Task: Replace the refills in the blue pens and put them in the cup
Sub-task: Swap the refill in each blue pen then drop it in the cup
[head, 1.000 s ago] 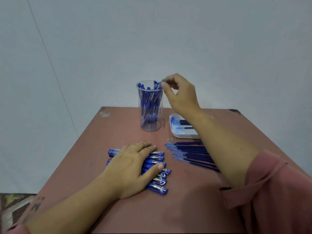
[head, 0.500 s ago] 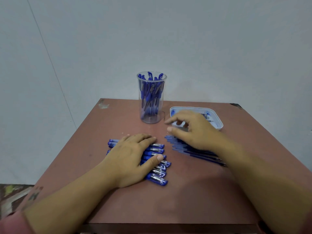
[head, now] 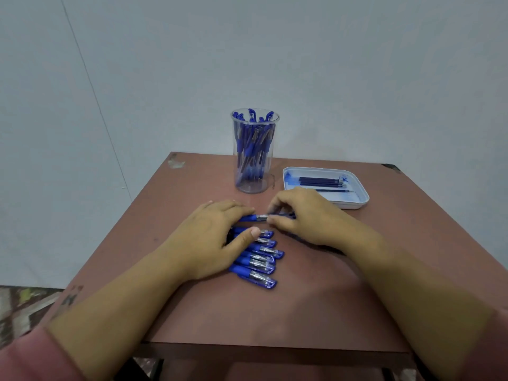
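From the head view, the left hand [head: 211,237] curls its fingers over one end of a blue pen [head: 257,218] while the right hand [head: 305,215] pinches the other end, just above the desk [head: 275,312]. More pens [head: 258,261] lie in a row under the left thumb. Behind them stand the clear cup [head: 254,152], full of pens, and a white tray [head: 361,200] holding refills [head: 320,181].

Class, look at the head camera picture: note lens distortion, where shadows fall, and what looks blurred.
Head view: the wide lens slants the wall seam and splays the table; soft light leaves a faint shadow under the right hand; the pen it pinches looks blurred; the cup is sharper.
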`<state>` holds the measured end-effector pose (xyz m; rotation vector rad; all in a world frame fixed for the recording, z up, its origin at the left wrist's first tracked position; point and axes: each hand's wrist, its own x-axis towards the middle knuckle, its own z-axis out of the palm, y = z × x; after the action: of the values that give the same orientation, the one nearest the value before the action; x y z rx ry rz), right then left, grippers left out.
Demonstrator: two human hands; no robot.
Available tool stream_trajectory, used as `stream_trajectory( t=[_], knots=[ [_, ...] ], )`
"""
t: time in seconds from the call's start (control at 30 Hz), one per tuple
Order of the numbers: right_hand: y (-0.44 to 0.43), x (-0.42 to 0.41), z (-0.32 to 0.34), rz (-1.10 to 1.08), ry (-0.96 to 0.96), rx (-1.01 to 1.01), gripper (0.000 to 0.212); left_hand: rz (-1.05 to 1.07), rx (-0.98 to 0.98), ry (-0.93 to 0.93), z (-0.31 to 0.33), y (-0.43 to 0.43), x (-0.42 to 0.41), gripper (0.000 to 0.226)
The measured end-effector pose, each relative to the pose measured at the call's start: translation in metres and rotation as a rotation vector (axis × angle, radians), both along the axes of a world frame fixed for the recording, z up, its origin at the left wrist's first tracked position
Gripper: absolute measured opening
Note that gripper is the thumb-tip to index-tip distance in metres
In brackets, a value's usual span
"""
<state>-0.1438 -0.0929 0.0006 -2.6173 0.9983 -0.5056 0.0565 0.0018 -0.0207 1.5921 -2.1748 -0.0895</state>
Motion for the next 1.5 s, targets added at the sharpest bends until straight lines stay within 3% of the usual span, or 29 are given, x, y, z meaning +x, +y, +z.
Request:
stream_trajectory(
  t=[0.1,0.2,0.3,0.4,0.67,0.87,1.1,1.27,1.5],
  knots=[
    [0.004,-0.015,0.013,-0.034,-0.149,0.068,0.007,-0.005,-0.106,0.006,0.008,-0.007,-0.001,0.048],
    [0.008,-0.031,0.024,-0.023,-0.232,0.003,0.015,-0.052,-0.202,0.027,0.026,-0.015,-0.006,0.034],
    [0.009,-0.039,0.021,-0.006,-0.289,-0.040,0.023,-0.098,-0.179,0.064,0.037,-0.024,-0.013,0.031],
    [0.009,-0.038,0.008,0.008,-0.322,-0.027,0.017,-0.097,-0.181,0.094,0.026,-0.031,-0.016,0.029],
    [0.005,-0.026,0.001,0.055,-0.309,-0.145,0.017,-0.064,-0.188,0.164,0.007,-0.032,-0.009,0.031],
    [0.006,-0.026,0.001,0.063,-0.287,-0.141,0.015,-0.106,-0.125,0.223,0.007,-0.034,-0.007,0.025],
    [0.003,-0.036,0.000,0.027,-0.259,-0.285,0.018,-0.161,-0.002,0.321,0.008,-0.034,0.003,0.027],
    [-0.001,-0.041,0.000,0.007,-0.223,-0.159,0.016,-0.061,-0.066,0.210,0.005,-0.039,0.008,0.029],
    [0.011,-0.046,0.008,0.040,-0.103,-0.018,0.015,-0.049,-0.170,0.275,0.005,-0.038,0.014,0.029]
  ],
)
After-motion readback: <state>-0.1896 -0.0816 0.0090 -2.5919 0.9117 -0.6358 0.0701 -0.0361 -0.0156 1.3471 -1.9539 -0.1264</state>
